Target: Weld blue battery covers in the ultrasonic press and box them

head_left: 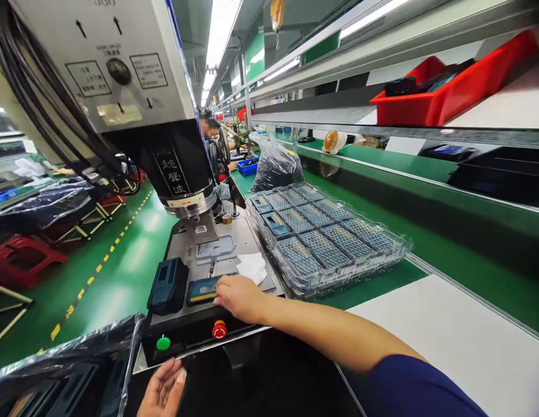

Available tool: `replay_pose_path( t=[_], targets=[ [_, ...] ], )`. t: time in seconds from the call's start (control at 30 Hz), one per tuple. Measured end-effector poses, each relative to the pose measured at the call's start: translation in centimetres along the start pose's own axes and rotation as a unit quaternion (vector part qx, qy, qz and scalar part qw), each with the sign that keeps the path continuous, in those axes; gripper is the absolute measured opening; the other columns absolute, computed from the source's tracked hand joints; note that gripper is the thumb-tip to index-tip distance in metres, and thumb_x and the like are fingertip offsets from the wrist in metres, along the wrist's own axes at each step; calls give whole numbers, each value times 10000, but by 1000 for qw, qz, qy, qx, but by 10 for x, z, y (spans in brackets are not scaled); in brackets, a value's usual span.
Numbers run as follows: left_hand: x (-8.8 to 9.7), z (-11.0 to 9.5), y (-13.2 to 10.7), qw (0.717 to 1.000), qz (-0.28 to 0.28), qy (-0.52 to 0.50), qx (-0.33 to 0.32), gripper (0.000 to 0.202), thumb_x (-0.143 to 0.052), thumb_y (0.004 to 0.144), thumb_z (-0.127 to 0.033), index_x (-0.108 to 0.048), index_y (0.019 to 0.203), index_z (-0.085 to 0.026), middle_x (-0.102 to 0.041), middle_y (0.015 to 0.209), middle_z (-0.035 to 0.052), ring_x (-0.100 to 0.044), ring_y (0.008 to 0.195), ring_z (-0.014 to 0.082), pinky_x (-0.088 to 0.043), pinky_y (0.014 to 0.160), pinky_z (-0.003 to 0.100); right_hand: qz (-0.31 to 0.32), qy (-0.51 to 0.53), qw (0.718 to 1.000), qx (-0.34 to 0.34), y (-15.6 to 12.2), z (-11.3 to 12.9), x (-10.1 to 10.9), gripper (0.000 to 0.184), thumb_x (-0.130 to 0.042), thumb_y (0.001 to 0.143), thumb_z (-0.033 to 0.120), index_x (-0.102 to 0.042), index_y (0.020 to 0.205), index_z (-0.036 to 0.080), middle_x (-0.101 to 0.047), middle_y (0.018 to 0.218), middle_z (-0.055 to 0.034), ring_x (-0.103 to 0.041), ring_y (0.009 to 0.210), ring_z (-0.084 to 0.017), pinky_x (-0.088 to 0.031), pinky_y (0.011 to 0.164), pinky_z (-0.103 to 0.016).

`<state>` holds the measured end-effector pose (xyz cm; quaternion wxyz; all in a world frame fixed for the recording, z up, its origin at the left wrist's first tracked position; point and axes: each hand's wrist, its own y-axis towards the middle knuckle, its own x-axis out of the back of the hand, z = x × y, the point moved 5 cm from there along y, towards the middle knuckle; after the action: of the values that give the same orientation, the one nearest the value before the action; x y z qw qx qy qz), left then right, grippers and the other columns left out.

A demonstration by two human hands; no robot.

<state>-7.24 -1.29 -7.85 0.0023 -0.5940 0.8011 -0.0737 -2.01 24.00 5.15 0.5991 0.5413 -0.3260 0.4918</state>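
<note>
Right hand [240, 297]: fingers on blue part [203, 289], grip unclear | left hand [163, 391]: open, below green button [163, 343] | blister tray [324, 237]: beside, on counter [447, 341]

clear blister tray stack [330, 243] on green conveyor belt [426, 231], black plastic bag [276, 165] behind it, red bin [447, 92] on upper shelf, small fan [334, 141], red stool [21, 260] on green floor [121, 272], blue bin [247, 167] further back.
</note>
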Motion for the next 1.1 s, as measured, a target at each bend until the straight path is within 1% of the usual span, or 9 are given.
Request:
replay_pose_path(
  t=[0.07, 0.13, 0.23, 0.3, 0.4, 0.53, 0.77, 0.97, 1.1],
  targets=[
    [-11, -27, -5, 997, 42, 32, -64, 686, -739, 660, -519, -506, 1236, -228, -570, 1303, 120, -530, 1209, 302, -456, 991, 418, 31, 87, 996, -10, -29, 22, 0, 232, -524, 919, 360, -649, 887, 167, -641, 914, -48, -578, 802, -155, -408, 692, -254],
    [-23, -46, -9, 986, 107, 66, -111, 709, -736, 692, -441, -458, 1316, -251, -528, 1363, 106, -495, 1251, 286, -427, 1026, 403, 81, 182, 979, -45, -53, 33, -8, 209, -569, 890, 359, -661, 849, 175, -644, 855, -25, -577, 779, -141, -400, 665, -228],
    [-41, -51, -15, 962, 201, 140, -116, 492, -680, 751, -435, -598, 1196, -242, -651, 1186, 89, -597, 1106, 264, -456, 979, 365, 157, 292, 935, -127, -78, 34, -36, 211, -592, 864, 354, -683, 810, 171, -643, 760, -1, -554, 691, -117, -374, 600, -208],
    [-49, -45, -18, 951, 229, 191, -87, 366, -637, 776, -477, -680, 1040, -226, -707, 965, 71, -653, 905, 240, -503, 853, 335, 173, 334, 908, -184, -90, 28, -56, 240, -561, 872, 361, -694, 828, 166, -639, 720, 4, -538, 652, -111, -362, 574, -205],
    [-54, -31, -20, 959, 207, 189, -31, 400, -625, 759, -540, -689, 968, -204, -690, 810, 46, -637, 748, 211, -506, 718, 303, 157, 365, 890, -222, -101, 20, -80, 233, -587, 840, 369, -701, 874, 169, -660, 758, -2, -556, 682, -120, -381, 604, -209],
    [-54, -11, -22, 976, 169, 122, 62, 472, -684, 689, -564, -664, 956, -175, -689, 839, 49, -642, 814, 218, -503, 743, 294, 167, 363, 892, -210, -106, 19, -98, 243, -694, 743, 361, -697, 927, 202, -688, 843, -1, -594, 755, -145, -402, 659, -227],
    [-61, 11, -27, 952, 243, 93, 158, 518, -709, 692, -492, -592, 1078, -168, -704, 884, 46, -654, 787, 199, -502, 770, 314, 191, 313, 905, -215, -107, 19, -105, 240, -656, 779, 339, -687, 983, 215, -690, 944, -33, -605, 868, -190, -424, 747, -268],
    [-63, 21, -21, 946, 240, 152, 155, 480, -681, 698, -472, -593, 1047, -154, -698, 776, 34, -660, 694, 201, -489, 674, 305, 216, 285, 902, -241, -107, 18, -102, 222, -657, 773, 364, -698, 950, 236, -704, 903, -30, -625, 851, -207, -428, 730, -280],
    [-68, 13, -14, 941, 234, 213, 121, 425, -606, 754, -452, -585, 1061, -159, -671, 738, 23, -657, 681, 209, -494, 683, 330, 198, 290, 901, -253, -106, 15, -101, 204, -640, 782, 348, -706, 935, 231, -706, 872, -33, -626, 806, -195, -434, 701, -274]
  ],
)
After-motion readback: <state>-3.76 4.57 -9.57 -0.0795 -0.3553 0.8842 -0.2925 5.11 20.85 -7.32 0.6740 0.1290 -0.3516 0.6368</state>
